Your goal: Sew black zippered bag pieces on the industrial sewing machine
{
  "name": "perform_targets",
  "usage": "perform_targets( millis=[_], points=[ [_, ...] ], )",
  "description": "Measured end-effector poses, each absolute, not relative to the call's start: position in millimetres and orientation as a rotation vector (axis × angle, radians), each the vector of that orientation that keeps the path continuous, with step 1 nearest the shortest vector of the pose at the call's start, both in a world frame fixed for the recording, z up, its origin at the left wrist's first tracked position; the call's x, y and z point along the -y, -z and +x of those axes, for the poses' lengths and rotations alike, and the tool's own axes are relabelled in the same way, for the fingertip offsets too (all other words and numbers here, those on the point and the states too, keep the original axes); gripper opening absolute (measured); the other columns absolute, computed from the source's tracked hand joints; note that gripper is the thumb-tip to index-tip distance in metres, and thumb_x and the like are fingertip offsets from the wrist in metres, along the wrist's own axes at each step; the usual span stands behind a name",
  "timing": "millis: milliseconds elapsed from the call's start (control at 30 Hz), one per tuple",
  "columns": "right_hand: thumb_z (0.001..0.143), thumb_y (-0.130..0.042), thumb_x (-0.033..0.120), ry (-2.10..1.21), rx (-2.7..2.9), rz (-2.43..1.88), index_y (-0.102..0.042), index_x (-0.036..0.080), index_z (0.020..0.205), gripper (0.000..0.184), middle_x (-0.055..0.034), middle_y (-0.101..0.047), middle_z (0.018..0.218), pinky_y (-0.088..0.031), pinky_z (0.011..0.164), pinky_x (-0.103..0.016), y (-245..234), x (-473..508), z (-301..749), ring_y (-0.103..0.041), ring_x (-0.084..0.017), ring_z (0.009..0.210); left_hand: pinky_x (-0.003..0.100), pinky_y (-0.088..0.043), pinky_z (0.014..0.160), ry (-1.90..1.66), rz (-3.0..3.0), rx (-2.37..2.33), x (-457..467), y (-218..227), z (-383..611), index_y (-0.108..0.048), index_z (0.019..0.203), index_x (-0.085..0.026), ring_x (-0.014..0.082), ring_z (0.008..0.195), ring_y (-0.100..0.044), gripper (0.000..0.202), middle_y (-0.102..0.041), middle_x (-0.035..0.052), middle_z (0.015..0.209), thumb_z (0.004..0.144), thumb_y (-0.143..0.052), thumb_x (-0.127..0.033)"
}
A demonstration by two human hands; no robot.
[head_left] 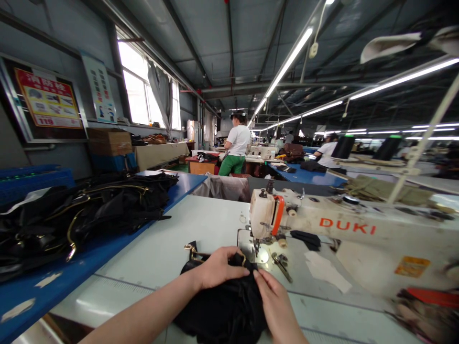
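Note:
A piece of black fabric (225, 310) with a gold zipper (191, 249) lies on the white sewing table (172, 248), just in front of the needle of a white DUKI sewing machine (322, 224). My left hand (217, 268) rests on top of the fabric with its fingers curled down onto it. My right hand (274, 303) pinches the fabric's edge right beside the left fingertips, close to the needle plate (261, 255).
A heap of black zippered pieces (82, 210) lies on a blue table (43, 291) at left. Small fabric scraps (326, 272) sit right of the needle. A person in a white shirt (236, 148) stands at a far workstation; thread cones (343, 145) stand behind the machine.

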State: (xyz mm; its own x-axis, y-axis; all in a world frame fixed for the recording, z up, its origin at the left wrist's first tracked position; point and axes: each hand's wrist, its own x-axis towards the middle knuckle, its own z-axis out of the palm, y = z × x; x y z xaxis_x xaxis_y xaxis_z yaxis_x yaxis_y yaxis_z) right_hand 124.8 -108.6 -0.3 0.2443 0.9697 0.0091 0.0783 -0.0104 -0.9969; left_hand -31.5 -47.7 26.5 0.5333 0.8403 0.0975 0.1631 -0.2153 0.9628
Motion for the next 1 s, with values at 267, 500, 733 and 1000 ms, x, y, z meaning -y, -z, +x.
perform_targets(
  millis=[267, 500, 733, 1000],
  points=[
    [0.074, -0.060, 0.047, -1.278, 1.133, -1.230, -0.067, 0.021, 0.092, 0.032, -0.0025, -0.070, 0.082, -0.051, 0.070, -0.029, -5.5, 107.5, 132.1, -0.065, -0.023, 0.082, 0.026, -0.043, 0.073, -0.722, 1.639, -0.807, 37.9, -22.9, -32.6, -0.064, 0.084, -0.014, 0.0146, 0.073, -0.055, 0.027, -0.061, -0.0011, 0.075, 0.068, -0.072, -0.035],
    [0.070, -0.058, 0.054, -1.329, 1.354, -1.364, -0.062, 0.022, 0.096, 0.042, -0.0055, -0.071, 0.085, -0.053, 0.071, -0.033, -6.9, 104.4, 174.3, -0.068, -0.025, 0.082, 0.026, -0.044, 0.072, -0.674, 1.643, -0.850, 28.9, -22.2, -35.3, -0.064, 0.082, -0.014, 0.0152, 0.072, -0.056, 0.025, -0.062, -0.0009, 0.076, 0.068, -0.071, -0.034],
    [0.080, -0.044, 0.044, -0.208, 1.771, -1.763, -0.066, 0.025, 0.088, 0.030, -0.0048, -0.073, 0.091, -0.051, 0.070, -0.034, -7.7, 85.5, 310.4, -0.068, -0.025, 0.078, 0.026, -0.044, 0.071, -0.613, 1.663, -0.868, 10.8, -19.7, -41.3, -0.063, 0.080, -0.014, 0.0171, 0.074, -0.057, 0.023, -0.064, -0.0006, 0.076, 0.067, -0.071, -0.032],
    [0.085, -0.038, 0.027, 0.166, 1.992, -1.950, -0.067, 0.021, 0.092, 0.031, -0.0078, -0.071, 0.094, -0.049, 0.072, -0.032, -17.8, 70.0, 355.1, -0.067, -0.023, 0.080, 0.027, -0.046, 0.071, -0.573, 1.639, -0.823, -12.6, -17.4, -31.9, -0.063, 0.084, -0.014, 0.0176, 0.074, -0.059, 0.025, -0.065, 0.0013, 0.078, 0.068, -0.069, -0.033]
  ],
)
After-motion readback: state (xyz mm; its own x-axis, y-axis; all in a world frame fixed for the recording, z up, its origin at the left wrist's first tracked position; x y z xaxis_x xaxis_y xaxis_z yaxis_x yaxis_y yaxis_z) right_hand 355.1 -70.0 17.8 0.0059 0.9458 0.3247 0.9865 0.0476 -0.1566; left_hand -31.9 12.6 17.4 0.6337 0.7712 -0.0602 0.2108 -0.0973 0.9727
